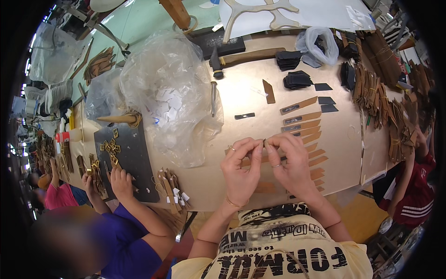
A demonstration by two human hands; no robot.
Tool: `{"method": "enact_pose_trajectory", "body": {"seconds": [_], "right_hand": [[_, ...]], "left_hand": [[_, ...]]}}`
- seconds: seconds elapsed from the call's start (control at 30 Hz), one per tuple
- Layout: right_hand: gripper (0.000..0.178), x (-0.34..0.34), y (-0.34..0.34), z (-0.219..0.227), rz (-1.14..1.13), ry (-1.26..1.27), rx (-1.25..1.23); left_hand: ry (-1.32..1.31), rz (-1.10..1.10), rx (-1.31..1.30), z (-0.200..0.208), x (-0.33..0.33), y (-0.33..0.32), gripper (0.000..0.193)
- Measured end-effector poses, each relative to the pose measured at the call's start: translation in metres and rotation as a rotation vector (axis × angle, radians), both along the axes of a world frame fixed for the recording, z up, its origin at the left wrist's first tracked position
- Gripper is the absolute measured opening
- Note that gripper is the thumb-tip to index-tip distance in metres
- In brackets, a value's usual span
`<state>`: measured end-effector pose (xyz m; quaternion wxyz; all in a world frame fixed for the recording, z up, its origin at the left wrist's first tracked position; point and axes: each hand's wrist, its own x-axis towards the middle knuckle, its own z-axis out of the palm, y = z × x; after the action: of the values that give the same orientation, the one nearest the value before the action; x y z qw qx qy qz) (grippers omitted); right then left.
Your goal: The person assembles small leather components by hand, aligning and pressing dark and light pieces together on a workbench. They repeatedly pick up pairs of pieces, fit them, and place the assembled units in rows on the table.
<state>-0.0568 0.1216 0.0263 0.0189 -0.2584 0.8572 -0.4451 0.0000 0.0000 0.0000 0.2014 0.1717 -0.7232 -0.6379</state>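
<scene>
Above the near table edge, my left hand [240,168] and right hand [291,163] pinch one small brown strip [264,143] between closed fingertips, while a finished-looking row of strips [304,124] lies beyond and bundled stacks [371,90] appear left to work.

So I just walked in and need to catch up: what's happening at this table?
A person's left hand and right hand pinch a small dark piece together above a row of tan leather strips. Another person's hand rests on a dark slab with small brass fittings.
</scene>
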Motion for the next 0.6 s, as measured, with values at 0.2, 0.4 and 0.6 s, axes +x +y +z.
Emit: {"method": "enact_pose_trajectory", "body": {"seconds": [0.2,0.4,0.6], "right_hand": [[0.009,-0.003,-0.005,-0.005,0.003,0.05,-0.008],[0.008,-0.011,0.003,-0.008,-0.021,-0.177,-0.044],[0.014,-0.038,0.002,-0.036,-0.086,-0.191,0.126]], "left_hand": [[-0.039,-0.053,0.091,-0.004,0.001,-0.006,0.014],[-0.13,0.205,0.145,-0.021,-0.008,-0.02,0.011],[-0.157,0.335,-0.236,-0.035,-0.017,-0.072,0.011]]}}
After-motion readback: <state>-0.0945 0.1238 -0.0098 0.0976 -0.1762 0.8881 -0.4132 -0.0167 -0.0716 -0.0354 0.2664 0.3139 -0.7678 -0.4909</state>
